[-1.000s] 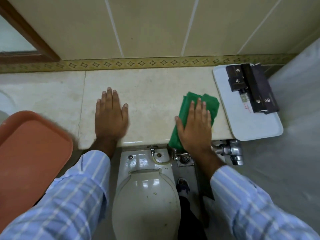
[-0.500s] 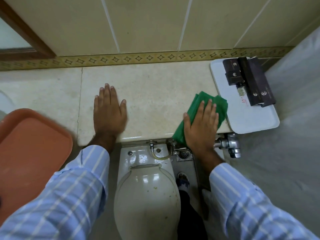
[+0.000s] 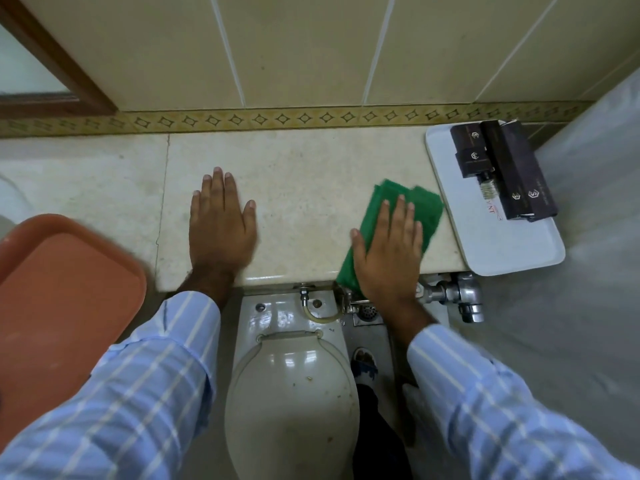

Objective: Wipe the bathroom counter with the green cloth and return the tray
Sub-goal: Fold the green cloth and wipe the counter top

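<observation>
My right hand (image 3: 389, 247) lies flat on the folded green cloth (image 3: 420, 206), pressing it onto the beige marble counter (image 3: 304, 188) near its front right edge; part of the cloth hangs over the edge. My left hand (image 3: 221, 223) rests palm down with fingers spread on the bare counter, holding nothing. A white tray (image 3: 498, 247) sits at the counter's right end, just right of the cloth, overhanging the front edge. Several dark boxes (image 3: 502, 168) lie on its far half.
An orange tray (image 3: 59, 299) fills the lower left. A toilet with its lid down (image 3: 291, 393) stands below the counter, with a chrome flush valve (image 3: 457, 296) to its right. A tiled wall (image 3: 311, 50) backs the counter, and a mirror frame (image 3: 52, 64) is at top left.
My right hand has slid the green cloth to the right along the counter, towards the white tray. My left hand has stayed planted on the counter.
</observation>
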`<state>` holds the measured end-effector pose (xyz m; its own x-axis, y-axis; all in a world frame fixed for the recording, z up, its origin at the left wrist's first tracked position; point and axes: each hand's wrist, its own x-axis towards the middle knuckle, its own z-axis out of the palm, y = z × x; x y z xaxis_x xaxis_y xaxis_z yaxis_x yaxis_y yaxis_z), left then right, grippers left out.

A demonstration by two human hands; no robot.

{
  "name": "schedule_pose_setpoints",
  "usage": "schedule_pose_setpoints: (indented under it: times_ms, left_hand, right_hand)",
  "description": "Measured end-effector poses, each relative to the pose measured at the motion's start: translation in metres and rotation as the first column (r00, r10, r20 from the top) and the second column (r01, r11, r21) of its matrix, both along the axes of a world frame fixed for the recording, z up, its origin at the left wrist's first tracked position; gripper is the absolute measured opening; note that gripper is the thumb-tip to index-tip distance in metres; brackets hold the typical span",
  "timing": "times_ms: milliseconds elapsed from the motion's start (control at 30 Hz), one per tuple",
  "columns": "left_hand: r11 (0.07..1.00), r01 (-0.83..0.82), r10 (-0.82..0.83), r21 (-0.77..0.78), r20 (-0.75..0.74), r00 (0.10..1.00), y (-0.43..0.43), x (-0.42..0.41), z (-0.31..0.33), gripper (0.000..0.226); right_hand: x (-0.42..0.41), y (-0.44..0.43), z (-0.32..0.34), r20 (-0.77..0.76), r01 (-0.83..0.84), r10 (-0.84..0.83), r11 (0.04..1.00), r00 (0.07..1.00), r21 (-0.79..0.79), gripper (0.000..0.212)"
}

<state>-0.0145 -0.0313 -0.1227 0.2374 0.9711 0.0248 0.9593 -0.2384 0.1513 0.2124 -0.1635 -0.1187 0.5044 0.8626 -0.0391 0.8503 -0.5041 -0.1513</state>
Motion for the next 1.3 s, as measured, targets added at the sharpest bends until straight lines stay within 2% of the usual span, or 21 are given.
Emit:
schedule_pose_setpoints:
  times_ms: [67,167,300,400,433,500,600,633,667,700,767,833,867,933,1033,1100,1167,1233,1300]
  left_hand:
    - [1.000,-0.007,0.007,0.003,0.002,1.000,0.000,0.000,0.001,0.065]
    - [1.000,-0.008,0.008,0.011,0.000,1.000,0.000,0.001,0.000,0.065]
    - [1.000,-0.006,0.006,0.009,-0.002,1.000,0.000,0.001,-0.003,0.065]
    - [1.000,0.008,-0.008,-0.008,0.021,1.000,0.002,0.000,-0.003,0.064]
    - [1.000,0.008,-0.007,-0.018,0.072,0.997,0.003,-0.001,-0.003,0.062]
    - [0.998,-0.022,0.040,-0.066,0.284,0.958,0.004,-0.005,0.000,0.058]
    - [0.988,-0.090,0.149,-0.128,0.583,0.798,0.002,-0.011,0.010,0.050]
    - [0.981,-0.106,0.186,-0.162,0.630,0.754,0.002,-0.013,0.015,0.049]
    - [0.973,-0.107,0.215,-0.202,0.648,0.731,0.003,-0.013,0.020,0.049]
    - [0.969,-0.100,0.222,-0.224,0.631,0.743,0.004,-0.014,0.025,0.051]
    - [0.977,-0.077,0.168,-0.199,0.497,0.851,0.005,-0.011,0.033,0.057]
    - [0.978,-0.074,0.134,-0.193,0.321,0.937,0.002,-0.002,0.039,0.068]
    - [0.975,-0.089,0.139,-0.205,0.247,0.959,-0.001,0.003,0.041,0.071]
    - [0.958,-0.134,0.185,-0.253,0.191,0.964,-0.004,0.014,0.044,0.068]
    - [0.898,-0.191,0.306,-0.396,0.251,0.918,-0.004,0.019,0.047,0.045]
    - [0.859,-0.156,0.343,-0.487,0.320,0.883,-0.005,0.014,0.051,0.034]
    - [0.823,-0.135,0.410,-0.551,0.414,0.813,-0.001,0.000,0.059,0.038]
    - [0.815,-0.181,0.475,-0.550,0.457,0.752,0.009,-0.027,0.072,0.041]
    - [0.827,-0.267,0.508,-0.495,0.451,0.734,0.028,-0.063,0.087,0.036]
  right_hand:
    - [-0.007,-0.015,-0.003,0.001,0.088,-0.088,0.996,0.996,-0.012,0.079]
    - [-0.007,0.006,-0.003,0.010,0.089,-0.088,0.996,0.996,-0.028,0.081]
    - [-0.009,0.079,0.002,-0.019,-0.138,0.138,0.990,0.990,-0.039,0.084]
    - [-0.027,0.124,0.008,-0.044,-0.337,0.335,0.939,0.941,-0.066,0.084]
    - [-0.035,0.127,0.009,-0.045,-0.421,0.418,0.905,0.907,-0.069,0.085]
    - [-0.050,0.108,0.009,-0.048,-0.630,0.629,0.774,0.776,-0.060,0.087]
    - [-0.064,0.062,0.012,-0.078,-0.879,0.876,0.474,0.477,-0.051,0.084]
    - [-0.064,0.054,0.015,-0.119,-0.901,0.893,0.434,0.433,-0.020,0.081]
    - [-0.063,0.050,0.021,-0.172,-0.888,0.877,0.460,0.448,0.034,0.076]
    - [-0.060,0.047,0.028,-0.218,-0.838,0.835,0.534,0.504,0.107,0.069]
    - [-0.046,0.040,0.040,-0.253,-0.618,0.657,0.754,0.710,0.224,0.053]
    - [-0.027,0.031,0.049,-0.227,-0.385,0.414,0.908,0.881,0.165,0.041]
    - [-0.019,0.026,0.052,-0.239,-0.303,0.313,0.950,0.919,0.080,0.041]
    - [-0.013,0.019,0.057,-0.319,-0.202,0.165,0.976,0.933,-0.086,0.043]
    - [-0.017,0.018,0.064,-0.415,-0.130,0.033,0.970,0.909,-0.207,0.029]
    - [-0.023,0.024,0.068,-0.439,-0.115,0.009,0.970,0.898,-0.216,0.014]
    - [-0.029,0.035,0.074,-0.463,-0.130,0.016,0.968,0.886,-0.215,0.009]
    - [-0.043,0.056,0.083,-0.535,-0.173,0.063,0.972,0.843,-0.159,0.011]
    - [-0.067,0.088,0.092,-0.623,-0.213,0.137,0.976,0.770,-0.050,0.013]
